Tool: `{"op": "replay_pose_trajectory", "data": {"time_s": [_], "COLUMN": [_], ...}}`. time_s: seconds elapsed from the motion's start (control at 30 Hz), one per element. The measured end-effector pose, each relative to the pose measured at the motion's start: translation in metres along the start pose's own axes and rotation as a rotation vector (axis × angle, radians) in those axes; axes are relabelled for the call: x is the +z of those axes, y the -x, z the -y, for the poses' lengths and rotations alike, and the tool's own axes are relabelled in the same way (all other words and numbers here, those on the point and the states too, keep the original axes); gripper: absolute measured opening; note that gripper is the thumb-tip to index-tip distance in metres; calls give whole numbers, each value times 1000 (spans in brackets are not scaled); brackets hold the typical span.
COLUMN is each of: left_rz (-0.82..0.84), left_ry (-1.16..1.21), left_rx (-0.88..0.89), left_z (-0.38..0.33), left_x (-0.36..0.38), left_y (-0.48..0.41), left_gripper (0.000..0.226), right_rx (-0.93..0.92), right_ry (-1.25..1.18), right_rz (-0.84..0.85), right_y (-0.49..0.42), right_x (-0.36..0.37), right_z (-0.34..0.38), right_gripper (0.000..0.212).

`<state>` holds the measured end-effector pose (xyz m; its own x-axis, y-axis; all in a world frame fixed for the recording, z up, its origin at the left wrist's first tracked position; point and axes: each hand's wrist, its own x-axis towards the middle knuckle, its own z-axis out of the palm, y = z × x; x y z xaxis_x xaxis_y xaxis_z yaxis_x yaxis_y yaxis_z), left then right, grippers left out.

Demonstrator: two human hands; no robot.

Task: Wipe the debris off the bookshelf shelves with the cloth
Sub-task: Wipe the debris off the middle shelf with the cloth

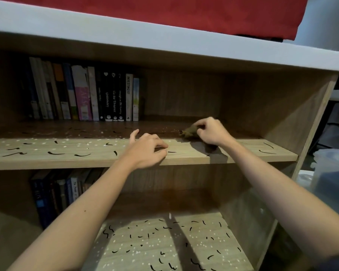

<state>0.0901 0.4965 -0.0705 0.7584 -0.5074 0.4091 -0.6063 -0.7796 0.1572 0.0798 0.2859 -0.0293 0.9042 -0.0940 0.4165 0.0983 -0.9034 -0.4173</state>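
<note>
Well — shelf (184,153) holds books (86,94), debris (55,153), cloth (189,132).

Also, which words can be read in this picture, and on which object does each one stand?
"INVESTING101": on the white book spine.
"Go the Distance": on the middle black spine, two places left of the white one.
"Unbirthday": on the black spine with a heart.
The other spines carry print that is too small or blurred to read.

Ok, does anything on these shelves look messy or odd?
Yes. Black and white debris litters the upper shelf and lower shelf. The right hand grips the cloth up top.
</note>
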Motion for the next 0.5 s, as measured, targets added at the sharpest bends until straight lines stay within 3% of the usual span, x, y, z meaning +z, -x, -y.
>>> {"op": "replay_pose_trajectory", "data": {"time_s": [0.13,0.3,0.4,0.5], "left_rz": [28,53,38,22], "left_ry": [82,156,138,66], "left_rx": [-21,-28,-24,-9], "left_z": [2,3,1,-1], "left_x": [-2,-2,-2,-2], "left_y": [0,-1,-1,2], "left_gripper": [34,35,35,36], "right_rx": [-125,-256,-165,-138], "right_ry": [65,-204,-226,54], "right_rz": [91,204,7,-57], "right_y": [15,60,51,51], "right_x": [16,-22,-17,5], "right_z": [5,5,-1,4], "right_gripper": [32,34,32,34]}}
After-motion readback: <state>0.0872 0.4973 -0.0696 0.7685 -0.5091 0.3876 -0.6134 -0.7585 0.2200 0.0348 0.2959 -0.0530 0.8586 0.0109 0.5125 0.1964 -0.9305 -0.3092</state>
